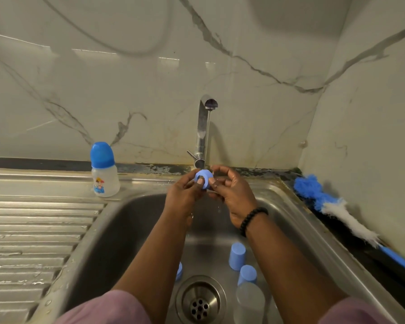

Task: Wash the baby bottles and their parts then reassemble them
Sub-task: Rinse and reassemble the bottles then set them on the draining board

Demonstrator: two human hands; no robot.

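Both hands meet over the sink, just below the tap. The left hand has its grip closed on a blue collar ring, thumb tip pushed into the ring's opening. The right hand pinches the ring's near edge with thumb and forefinger, the other fingers curled loosely above. A thin stream of water falls behind the ring.

An assembled bottle with a blue cap stands upright on the steel bench by the ribbed drainer. A bottle brush lies along the right rim, under marble-look wall panels.

In the basin two blue caps stand near the drain; a clear bottle body is hazy, and another blue piece is mostly hidden behind the left forearm.
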